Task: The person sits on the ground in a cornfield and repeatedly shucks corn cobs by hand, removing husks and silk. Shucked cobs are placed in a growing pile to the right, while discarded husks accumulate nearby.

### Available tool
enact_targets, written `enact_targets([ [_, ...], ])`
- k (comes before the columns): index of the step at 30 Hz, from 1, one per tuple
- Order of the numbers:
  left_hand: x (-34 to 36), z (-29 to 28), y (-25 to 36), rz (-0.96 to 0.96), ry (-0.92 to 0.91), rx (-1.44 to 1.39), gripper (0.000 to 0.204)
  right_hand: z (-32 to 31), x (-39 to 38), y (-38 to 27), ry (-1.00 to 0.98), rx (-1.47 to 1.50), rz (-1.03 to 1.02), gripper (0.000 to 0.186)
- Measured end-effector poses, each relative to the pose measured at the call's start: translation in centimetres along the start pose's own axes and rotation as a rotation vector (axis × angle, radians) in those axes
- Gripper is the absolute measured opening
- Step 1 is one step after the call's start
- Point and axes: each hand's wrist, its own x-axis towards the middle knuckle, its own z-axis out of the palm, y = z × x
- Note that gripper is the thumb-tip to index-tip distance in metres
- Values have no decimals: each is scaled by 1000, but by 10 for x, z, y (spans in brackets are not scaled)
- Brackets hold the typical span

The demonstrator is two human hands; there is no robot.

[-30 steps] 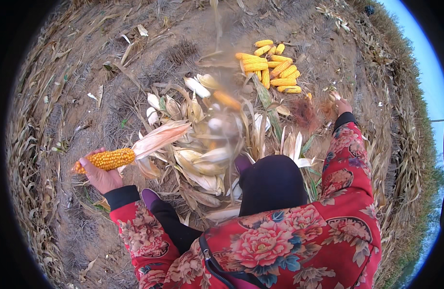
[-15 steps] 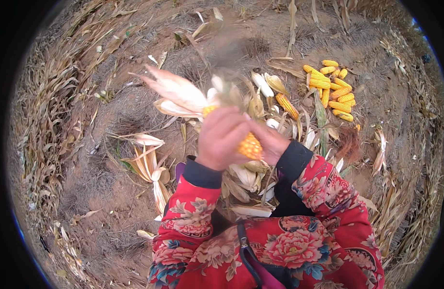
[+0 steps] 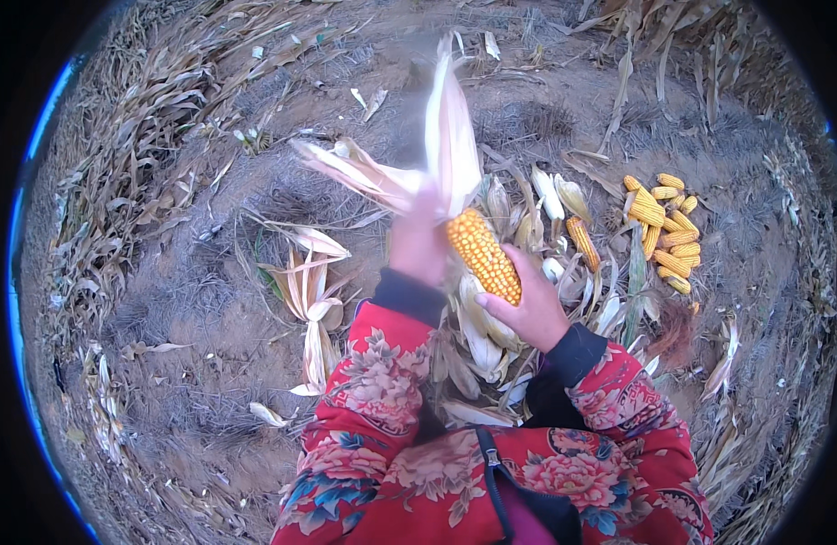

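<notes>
An ear of corn (image 3: 484, 258) with bare yellow kernels slants in front of me. My right hand (image 3: 537, 307) is wrapped round its lower right end, thumb across the bottom. Pale husk leaves (image 3: 451, 145) stand up from the ear's far end. Another husk strip (image 3: 368, 177) points left, and its inner end meets my left hand (image 3: 418, 243). That hand is just left of the ear's top and smeared by motion, so its fingers cannot be made out.
To the right, several husked ears (image 3: 671, 232) form a pile on the soil. A single ear (image 3: 582, 243) lies nearer, among loose husks (image 3: 480, 336). Peeled husks (image 3: 314, 309) rest at left. Dry stalks (image 3: 109, 182) line the far left.
Both hands were together round the ear; now the left has come off to its left side. More of the ear shows, and one husk leaf stands upright. The view has shifted.
</notes>
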Motion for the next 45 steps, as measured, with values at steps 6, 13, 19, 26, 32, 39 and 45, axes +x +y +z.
enact_targets([
  [6,2,-8,4,-17,72,-458,41,8,0,2,-32,-129,-58,66],
  [13,4,-40,-3,426,10,468,31,10,4,21,-32,-350,-130,63],
  [19,-10,-37,19,266,-33,-66,26,45,-6,7,-134,-13,16,60],
  [26,34,-112,-2,183,-661,-737,26,74,-19,-23,-281,615,420,48],
  [32,15,-50,40,308,200,-601,29,73,-26,-46,-570,1072,749,30],
  [39,-3,-128,116,638,515,-706,102,58,-10,3,-485,913,790,33],
  [45,20,-96,74,14,340,-535,24,51,-12,55,-597,730,753,37],
])
